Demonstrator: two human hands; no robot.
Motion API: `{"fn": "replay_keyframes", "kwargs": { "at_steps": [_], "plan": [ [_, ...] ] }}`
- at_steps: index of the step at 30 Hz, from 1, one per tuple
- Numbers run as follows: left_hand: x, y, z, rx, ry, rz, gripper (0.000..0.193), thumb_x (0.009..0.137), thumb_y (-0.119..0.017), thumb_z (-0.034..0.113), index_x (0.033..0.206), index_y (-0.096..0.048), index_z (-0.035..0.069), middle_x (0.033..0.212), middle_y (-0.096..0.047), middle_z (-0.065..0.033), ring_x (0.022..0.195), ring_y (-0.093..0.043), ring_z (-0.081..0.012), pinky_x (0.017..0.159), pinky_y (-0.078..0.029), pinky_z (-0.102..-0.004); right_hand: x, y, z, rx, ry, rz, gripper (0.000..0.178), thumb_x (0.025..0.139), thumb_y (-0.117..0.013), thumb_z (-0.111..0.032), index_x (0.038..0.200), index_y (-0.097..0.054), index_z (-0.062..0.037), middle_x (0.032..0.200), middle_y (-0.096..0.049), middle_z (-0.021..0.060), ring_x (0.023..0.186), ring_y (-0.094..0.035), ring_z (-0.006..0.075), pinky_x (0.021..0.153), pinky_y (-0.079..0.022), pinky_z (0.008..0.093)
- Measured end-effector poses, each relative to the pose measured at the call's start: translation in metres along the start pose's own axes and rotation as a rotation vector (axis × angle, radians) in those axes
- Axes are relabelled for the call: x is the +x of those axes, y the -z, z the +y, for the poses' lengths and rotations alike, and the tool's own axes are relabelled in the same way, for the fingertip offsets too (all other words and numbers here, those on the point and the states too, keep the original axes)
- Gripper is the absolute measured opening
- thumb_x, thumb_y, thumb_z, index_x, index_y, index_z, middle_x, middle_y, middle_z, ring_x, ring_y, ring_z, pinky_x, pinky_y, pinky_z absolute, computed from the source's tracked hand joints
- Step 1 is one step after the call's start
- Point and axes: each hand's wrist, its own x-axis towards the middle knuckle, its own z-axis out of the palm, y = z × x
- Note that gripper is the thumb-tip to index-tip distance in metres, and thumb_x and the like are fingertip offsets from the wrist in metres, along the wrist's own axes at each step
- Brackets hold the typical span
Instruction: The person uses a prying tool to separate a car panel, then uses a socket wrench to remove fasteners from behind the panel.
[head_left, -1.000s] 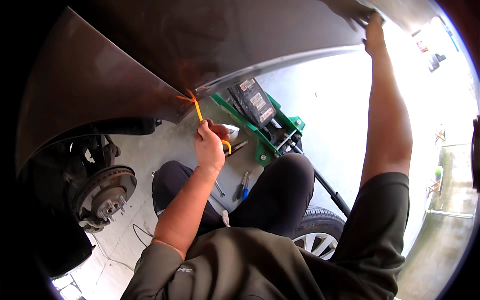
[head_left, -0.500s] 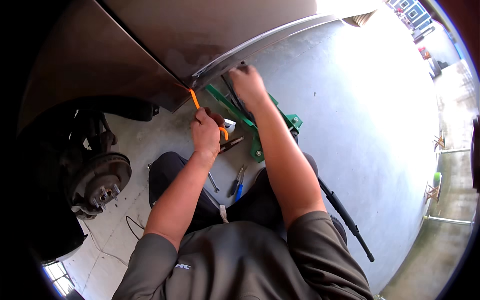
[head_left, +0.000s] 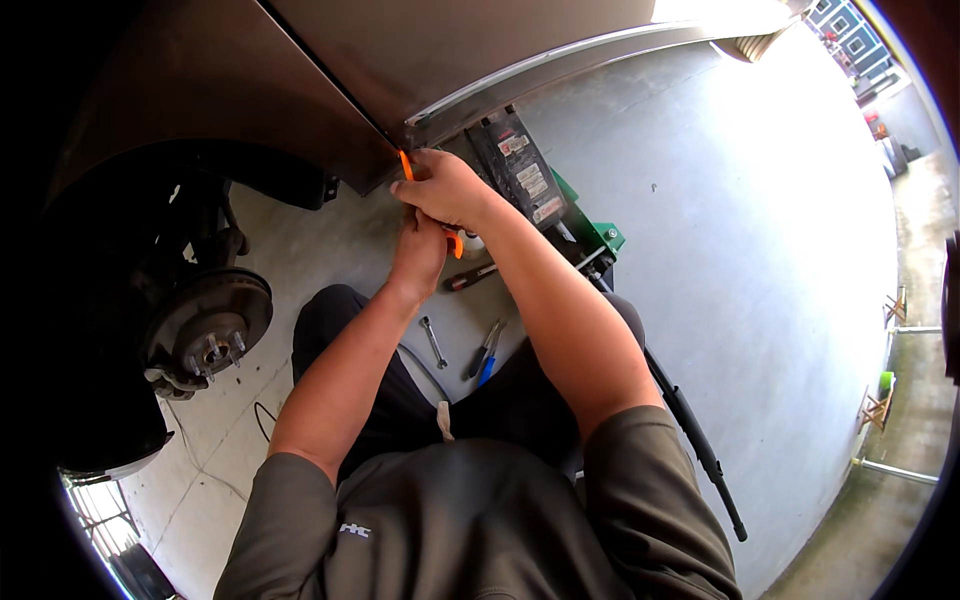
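Note:
An orange plastic pry tool (head_left: pixel 406 166) stands at the seam where the brown car's fender (head_left: pixel 250 110) meets the door (head_left: pixel 430 50), its upper end against the panel corner. My left hand (head_left: pixel 418 252) is closed around its lower part; the curved orange end sticks out beside the wrist. Just above, my right hand (head_left: pixel 455 190) curls over the upper part of the tool, thumb to the left and fingertips by the panel edge. The tool's middle is hidden by both hands.
A green and black floor jack (head_left: pixel 525 180) reaches under the sill, its long handle (head_left: pixel 690 420) running along my right. On the floor lie a wrench (head_left: pixel 434 342), blue-and-black-handled pliers (head_left: pixel 487 355) and a dark-handled tool (head_left: pixel 468 279). A bare brake disc (head_left: pixel 215 320) is at left.
My right hand has come left from under the sill onto the orange pry tool, above my left hand. The jack's black top now shows. The whole view has shifted slightly.

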Motion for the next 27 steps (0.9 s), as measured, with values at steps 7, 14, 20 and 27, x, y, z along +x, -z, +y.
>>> {"fn": "replay_keyframes", "kwargs": {
  "at_steps": [7, 14, 20, 27],
  "plan": [
    [-0.010, 0.008, 0.001, 0.297, -0.031, -0.237, 0.044, 0.110, -0.031, 0.045, 0.124, -0.047, 0.006, 0.095, -0.062, -0.0037, 0.069, -0.060, -0.0122, 0.064, -0.050, -0.0286, 0.009, -0.001, 0.009, -0.126, 0.111, 0.069, 0.040, 0.080, -0.069, -0.016, 0.115, -0.069, 0.0037, 0.092, -0.073, 0.0180, 0.086, -0.071, 0.0238, 0.080, -0.056, 0.0378],
    [-0.009, -0.004, 0.019, 0.361, 0.147, -0.291, 0.045, 0.111, -0.029, 0.046, 0.116, -0.049, 0.006, 0.096, -0.060, -0.0027, 0.073, -0.062, -0.0090, 0.072, -0.051, -0.0268, 0.015, 0.013, 0.006, -0.138, 0.074, -0.043, 0.034, 0.080, -0.069, -0.016, 0.106, -0.070, 0.0053, 0.087, -0.072, 0.0160, 0.079, -0.071, 0.0235, 0.074, -0.055, 0.0368],
    [-0.004, -0.002, 0.018, 0.359, 0.132, -0.307, 0.046, 0.111, -0.032, 0.047, 0.110, -0.054, 0.006, 0.094, -0.062, -0.0016, 0.073, -0.063, -0.0101, 0.073, -0.051, -0.0278, 0.019, 0.013, 0.015, -0.114, 0.163, -0.011, 0.028, 0.081, -0.070, -0.017, 0.097, -0.067, 0.0057, 0.081, -0.069, 0.0159, 0.074, -0.068, 0.0223, 0.071, -0.054, 0.0376],
    [0.005, 0.054, 0.029, 0.656, -0.125, -0.368, 0.027, 0.102, -0.051, 0.033, 0.105, -0.060, 0.008, 0.080, -0.065, -0.0075, 0.070, -0.064, -0.0214, 0.066, -0.052, -0.0362, 0.019, 0.012, 0.012, -0.196, 0.146, -0.038, 0.026, 0.082, -0.070, -0.018, 0.094, -0.068, 0.0048, 0.082, -0.069, 0.0171, 0.076, -0.066, 0.0253, 0.072, -0.052, 0.0394]
  ]
}}
